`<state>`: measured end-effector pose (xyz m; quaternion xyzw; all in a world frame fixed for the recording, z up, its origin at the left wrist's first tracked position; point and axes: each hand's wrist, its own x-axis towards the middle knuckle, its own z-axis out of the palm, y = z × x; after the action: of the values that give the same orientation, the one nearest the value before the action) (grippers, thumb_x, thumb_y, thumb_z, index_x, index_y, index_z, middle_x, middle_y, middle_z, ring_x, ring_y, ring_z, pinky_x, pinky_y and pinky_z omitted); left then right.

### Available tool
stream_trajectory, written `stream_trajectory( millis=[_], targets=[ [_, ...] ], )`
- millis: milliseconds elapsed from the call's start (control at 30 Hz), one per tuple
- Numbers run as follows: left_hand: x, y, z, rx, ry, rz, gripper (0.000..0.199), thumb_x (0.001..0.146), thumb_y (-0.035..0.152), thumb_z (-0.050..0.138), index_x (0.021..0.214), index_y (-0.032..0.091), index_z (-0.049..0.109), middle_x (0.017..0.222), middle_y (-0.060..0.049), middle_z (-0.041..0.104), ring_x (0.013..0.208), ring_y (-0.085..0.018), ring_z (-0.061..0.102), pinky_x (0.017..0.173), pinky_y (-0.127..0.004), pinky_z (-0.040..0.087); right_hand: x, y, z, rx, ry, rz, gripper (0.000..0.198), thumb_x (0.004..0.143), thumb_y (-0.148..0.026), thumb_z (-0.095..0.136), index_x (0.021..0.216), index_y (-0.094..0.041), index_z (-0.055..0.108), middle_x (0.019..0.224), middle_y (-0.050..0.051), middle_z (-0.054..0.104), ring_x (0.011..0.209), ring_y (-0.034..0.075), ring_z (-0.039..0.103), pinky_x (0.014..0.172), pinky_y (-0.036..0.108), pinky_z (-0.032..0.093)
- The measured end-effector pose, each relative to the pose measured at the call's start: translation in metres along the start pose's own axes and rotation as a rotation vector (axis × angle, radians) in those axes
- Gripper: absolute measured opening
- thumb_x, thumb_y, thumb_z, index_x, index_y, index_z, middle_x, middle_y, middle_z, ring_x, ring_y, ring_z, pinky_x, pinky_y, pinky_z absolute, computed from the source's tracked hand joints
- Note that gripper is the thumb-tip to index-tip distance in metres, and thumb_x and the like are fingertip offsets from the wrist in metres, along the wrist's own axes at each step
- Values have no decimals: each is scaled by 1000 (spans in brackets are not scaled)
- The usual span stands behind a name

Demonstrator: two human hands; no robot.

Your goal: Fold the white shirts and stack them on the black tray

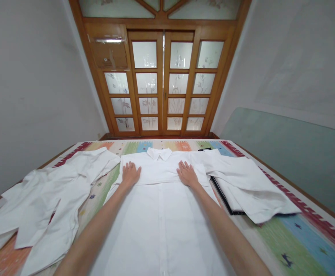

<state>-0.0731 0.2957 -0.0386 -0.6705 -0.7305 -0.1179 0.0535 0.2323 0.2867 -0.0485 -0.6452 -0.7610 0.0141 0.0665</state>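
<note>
A white collared shirt (160, 226) lies front up before me, its button placket running down the middle and its collar (159, 153) at the far end. Across its chest lies a band of white cloth that looks like a folded sleeve. My left hand (131, 174) rests flat on the left part of this band, fingers spread. On the band's right part my right hand (187, 174) is pressed flat too, fingers pointing away from me. Neither hand grips anything. White sleeve cloth (250, 180) stretches out to the right of the shirt.
Another white garment (43, 195) lies rumpled at the left. Beneath the right-hand cloth, a black-edged flat item (223, 195) shows partly. A colourful patterned cover (296, 237) lies under everything. Wooden glass-paned doors (163, 84) stand beyond, with walls on both sides.
</note>
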Motion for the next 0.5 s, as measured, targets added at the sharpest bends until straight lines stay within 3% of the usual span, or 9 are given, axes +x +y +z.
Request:
stream_trajectory(
  millis=[133,333,500],
  targets=[
    [-13,-4,3,64,-58,98,58,96,40,25,138,5,42,147,-19,40,139,-30,32,112,-48,24,5,-1,0,11,12,47,54,98,-32,19,146,-11,34,154,11,27,142,25,23,112,45,19],
    [-33,-9,-2,49,-20,168,56,96,38,25,138,6,42,146,-19,40,138,-28,33,111,-45,27,6,-3,-2,-3,20,83,53,98,-25,18,145,-10,36,154,10,28,141,24,24,112,43,19],
    [-57,-11,-6,21,-42,224,56,97,38,25,138,4,42,146,-19,41,140,-26,30,112,-43,27,3,-2,-3,-37,-22,43,59,98,-38,21,148,-8,29,156,11,22,143,27,19,114,45,16]
  ],
)
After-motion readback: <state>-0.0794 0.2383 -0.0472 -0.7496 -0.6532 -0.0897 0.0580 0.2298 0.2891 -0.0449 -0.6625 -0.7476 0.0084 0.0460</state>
